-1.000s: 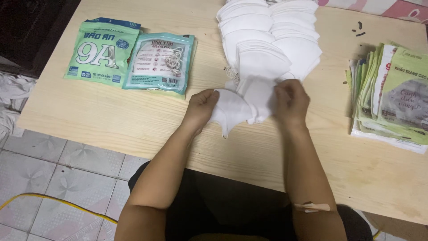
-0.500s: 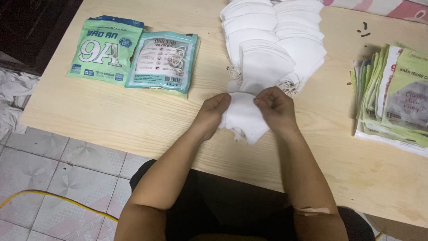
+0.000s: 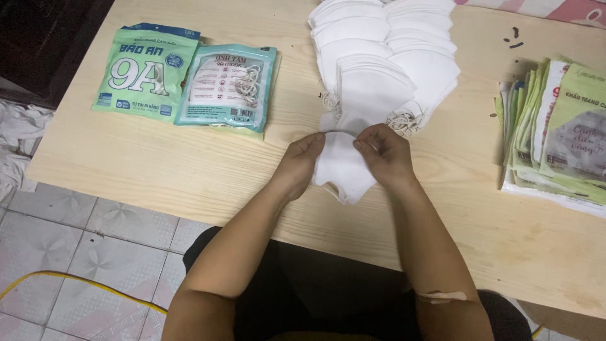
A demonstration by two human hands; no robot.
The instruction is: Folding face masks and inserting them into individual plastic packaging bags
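L hand (image 3: 302, 165) & R hand (image 3: 386, 158): fingers pinched on top edge of white mask (image 3: 341, 165); mask hung btwn both hands, long axis 12–6 o'clock, equally near each | mask stack (image 3: 385, 69) at 12 | packets (image 3: 189, 82) at 10 | table (image 3: 158, 170)

Matt white cloth mask (image 3: 341, 167); pale wood table (image 3: 158, 170); packets (image 3: 227, 85) probably glossy plastic.

Both hands meet at the centre of the wooden bench (image 3: 158, 170): the left hand (image 3: 302, 165) and the right hand (image 3: 384, 155) pinch the top edge of a white folded mask (image 3: 341, 167). At 12 o'clock lies a mask pile (image 3: 385, 57); at 10 o'clock, two green packets (image 3: 183, 82); at 3 o'clock, a packet stack (image 3: 555, 132).
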